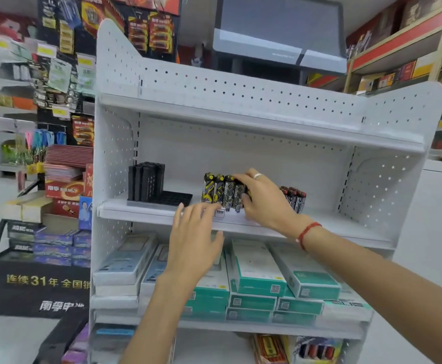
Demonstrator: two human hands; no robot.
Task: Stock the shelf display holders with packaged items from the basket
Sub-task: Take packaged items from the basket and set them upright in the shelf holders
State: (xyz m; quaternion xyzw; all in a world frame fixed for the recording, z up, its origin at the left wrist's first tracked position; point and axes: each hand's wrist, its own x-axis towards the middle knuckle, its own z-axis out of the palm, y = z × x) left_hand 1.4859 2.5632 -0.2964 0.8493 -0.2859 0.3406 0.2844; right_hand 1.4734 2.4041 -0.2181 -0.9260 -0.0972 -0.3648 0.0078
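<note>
Both of our bare forearms reach up from the bottom edge toward a white perforated-metal shelf unit (240,106), the biggest thing before us. Its lower tier carries stacked flat boxes in white, grey and teal (256,282), lying on their backs in overlapping piles. On the middle tier, at the left, sits a black plastic display holder (151,189) with a block of tall slots at its left rear and a low grid tray in front and to the right.

Our left hand (193,240) hovers in front of the middle tier's front edge, fingers spread wide and nearly straight, gripping nothing; its fingertips lie near the small price label (219,213) clipped to that edge. Our right hand (262,198), with a silver ring and a red cord at the wrist, curls around the right end of a row of upright black-and-yellow patterned packaged items (221,191) standing mid-shelf, thumb in front of them and fingers across the top. Just right of that hand, partly hidden, stands a smaller cluster of black-and-white patterned items with red caps (294,198). We see no basket from here.
</note>
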